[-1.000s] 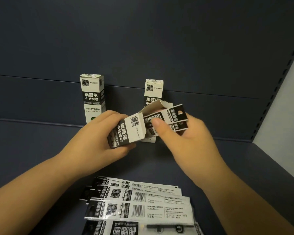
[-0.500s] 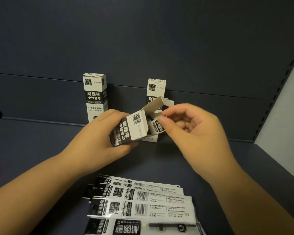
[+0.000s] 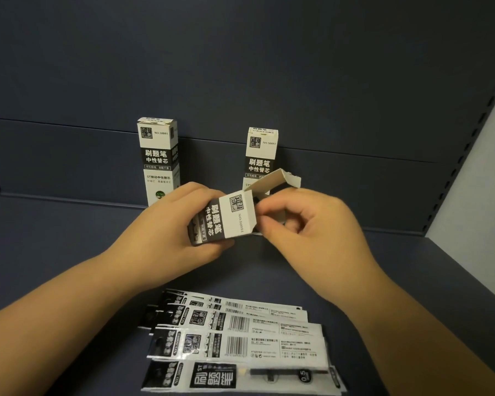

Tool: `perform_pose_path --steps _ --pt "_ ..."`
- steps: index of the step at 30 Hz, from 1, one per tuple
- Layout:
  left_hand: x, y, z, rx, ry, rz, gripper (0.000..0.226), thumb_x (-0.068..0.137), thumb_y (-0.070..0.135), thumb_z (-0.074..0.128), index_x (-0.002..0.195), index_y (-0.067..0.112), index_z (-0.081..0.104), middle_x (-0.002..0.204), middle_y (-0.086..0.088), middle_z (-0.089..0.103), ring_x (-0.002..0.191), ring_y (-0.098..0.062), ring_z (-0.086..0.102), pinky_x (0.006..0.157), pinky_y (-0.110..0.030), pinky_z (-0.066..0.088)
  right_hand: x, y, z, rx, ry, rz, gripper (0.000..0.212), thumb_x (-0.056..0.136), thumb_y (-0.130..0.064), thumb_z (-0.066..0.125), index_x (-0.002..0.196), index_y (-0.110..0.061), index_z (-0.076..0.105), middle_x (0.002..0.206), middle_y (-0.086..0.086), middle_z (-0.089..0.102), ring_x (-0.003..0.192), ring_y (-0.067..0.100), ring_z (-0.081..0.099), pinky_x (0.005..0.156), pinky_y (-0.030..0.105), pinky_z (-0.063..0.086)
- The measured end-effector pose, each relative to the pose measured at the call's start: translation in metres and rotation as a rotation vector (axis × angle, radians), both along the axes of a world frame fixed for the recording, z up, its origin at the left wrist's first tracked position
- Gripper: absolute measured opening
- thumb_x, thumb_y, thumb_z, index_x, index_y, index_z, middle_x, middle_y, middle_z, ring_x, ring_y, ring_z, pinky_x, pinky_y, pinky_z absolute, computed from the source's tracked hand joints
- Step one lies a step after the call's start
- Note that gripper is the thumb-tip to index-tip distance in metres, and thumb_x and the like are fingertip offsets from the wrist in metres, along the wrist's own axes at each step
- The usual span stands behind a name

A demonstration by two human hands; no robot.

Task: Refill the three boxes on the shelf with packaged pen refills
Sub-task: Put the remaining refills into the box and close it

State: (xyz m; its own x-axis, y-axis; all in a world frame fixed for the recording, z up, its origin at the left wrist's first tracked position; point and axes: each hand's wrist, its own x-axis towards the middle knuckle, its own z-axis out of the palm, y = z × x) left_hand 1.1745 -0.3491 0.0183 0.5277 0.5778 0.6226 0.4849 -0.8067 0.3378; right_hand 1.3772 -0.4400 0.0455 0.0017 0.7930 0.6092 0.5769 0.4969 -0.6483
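Refill packs (image 3: 240, 335) lie on a dark blue shelf (image 3: 69, 252).

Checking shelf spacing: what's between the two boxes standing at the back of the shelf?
In the head view, only bare dark back panel shows between the left standing box and the right standing box; the held box sits lower, nearer.

Dark blue-grey shelf (image 3: 55, 252), matte, running flat toward the back. Back panel (image 3: 240, 67) in the same dark blue, split by a horizontal seam about halfway up and a second one lower on the right. Slotted upright (image 3: 469, 132) rising diagonally at the right edge, punched with a row of small dark holes. Pale grey-white wall (image 3: 486, 172) beyond it on the far right. Dim, even light, no hard shadows. Dark jagged shape at the far left edge, too cropped to identify.
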Motion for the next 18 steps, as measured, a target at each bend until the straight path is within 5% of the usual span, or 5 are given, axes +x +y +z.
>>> perform_pose_path --steps 4,7,13,18 --pt "-0.004 0.002 0.001 -0.017 -0.051 0.027 0.046 0.075 0.044 0.077 0.116 0.04 0.056 0.105 0.024 0.057 0.103 0.004 0.055 0.081 -0.012 0.043 0.006 0.001 0.002 0.072 0.176 -0.008 0.015 0.091 -0.016 0.073 0.089 -0.031 0.076 0.076 -0.003 0.068 0.06 0.011 0.05 0.059 0.02 0.046" --pt "-0.008 0.003 0.003 -0.036 -0.102 0.045 0.048 0.075 0.044 0.077 0.115 0.046 0.051 0.103 0.029 0.056 0.102 0.009 0.053 0.078 -0.005 0.038 0.011 0.003 0.004 -0.071 0.208 -0.043 0.016 0.097 -0.022 0.062 0.088 -0.029 0.073 0.077 0.0 0.069 0.06 0.005 0.053 0.058 0.019 0.045" --pt "-0.01 0.004 0.005 -0.056 -0.134 0.069 0.054 0.074 0.046 0.076 0.123 0.039 0.055 0.11 0.025 0.058 0.105 0.008 0.054 0.081 -0.012 0.041 0.006 0.003 -0.007 -0.534 -0.429 0.024 0.014 0.092 -0.041 0.067 0.099 -0.031 0.074 0.077 -0.025 0.065 0.066 -0.005 0.058 0.062 0.014 0.046" --pt "-0.01 0.005 0.004 -0.05 -0.115 0.069 0.056 0.074 0.048 0.074 0.125 0.04 0.053 0.112 0.027 0.057 0.107 0.011 0.051 0.081 -0.003 0.038 0.002 0.001 -0.007 -0.728 -0.64 0.113 0.055 0.074 -0.067 0.075 0.119 -0.036 0.068 0.096 -0.014 0.061 0.079 0.001 0.059 0.069 0.018 0.045"
